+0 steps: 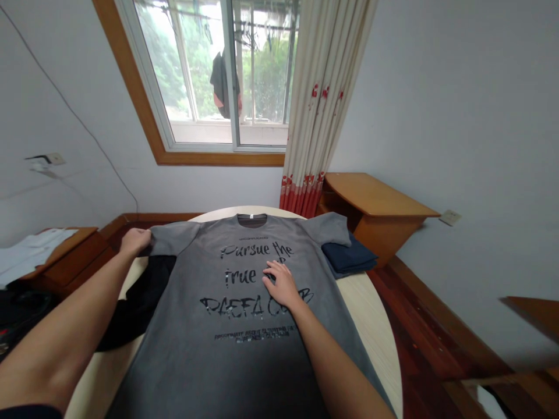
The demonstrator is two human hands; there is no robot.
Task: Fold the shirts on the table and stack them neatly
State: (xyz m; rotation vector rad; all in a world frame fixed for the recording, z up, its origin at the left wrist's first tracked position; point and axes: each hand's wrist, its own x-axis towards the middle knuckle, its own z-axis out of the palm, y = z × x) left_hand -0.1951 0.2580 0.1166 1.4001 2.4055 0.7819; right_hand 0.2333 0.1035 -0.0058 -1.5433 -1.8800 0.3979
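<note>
A grey T-shirt (257,372) with black lettering lies spread over a round pale table (379,326), its collar towards the window. At the end of the shirt's left sleeve, my left hand (136,240) is closed on the cuff. My right hand (282,284) rests flat on the printed chest, fingers apart, holding nothing. Dark blue folded cloth (353,256) sits at the table's right edge, partly under the other sleeve. Black cloth (140,302) lies at the left, partly beneath the shirt.
A wooden desk (375,195) stands behind the table at the right, beside a white and red curtain (323,105). On the left is a wooden cabinet (82,256) with white cloth (35,250) on top. A window is straight ahead.
</note>
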